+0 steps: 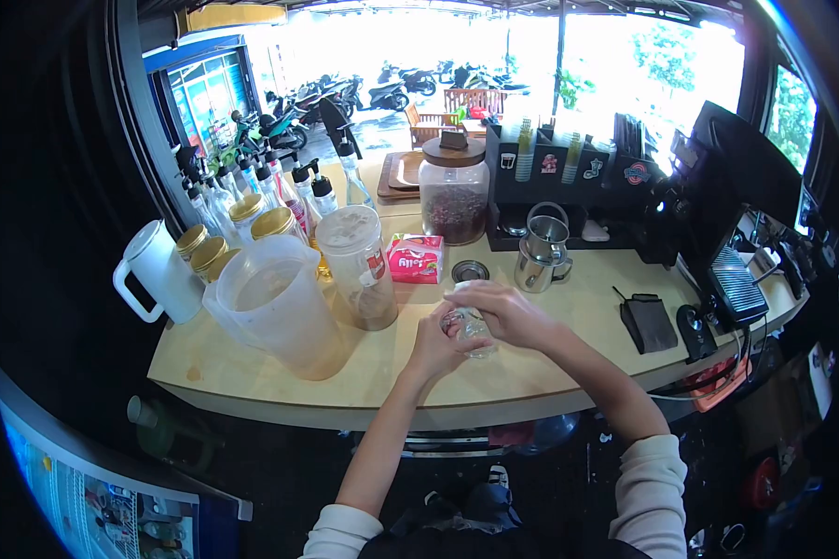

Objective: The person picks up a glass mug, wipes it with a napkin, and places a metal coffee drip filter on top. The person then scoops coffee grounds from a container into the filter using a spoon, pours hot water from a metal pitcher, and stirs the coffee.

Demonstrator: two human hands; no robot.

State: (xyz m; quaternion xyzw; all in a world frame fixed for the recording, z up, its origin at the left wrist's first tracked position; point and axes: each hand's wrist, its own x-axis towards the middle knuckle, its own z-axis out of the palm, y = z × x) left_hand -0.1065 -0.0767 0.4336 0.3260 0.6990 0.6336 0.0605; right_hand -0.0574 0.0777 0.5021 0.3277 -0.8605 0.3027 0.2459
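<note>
My left hand [433, 341] wraps around a clear glass [476, 341] above the near part of the counter. Over the glass's mouth, my right hand [505, 311] is bent with its fingers together. Something pale and thin shows at its fingertips, too small to make out. A pink tissue box [417, 259] marked "Jolly" lies just beyond my hands. Beside it sits a small dark round metal piece [470, 271]. Stacked metal cups [543, 252] with handles stand to the right of my hands.
A frosted pitcher [284, 307], a lidded clear container [359, 270] and a white jug [160, 270] stand left, near several pump bottles. A wooden-lidded jar [455, 191] and black cup organizer [550, 177] are behind. A dark pouch [650, 323] and a monitor [746, 168] are right.
</note>
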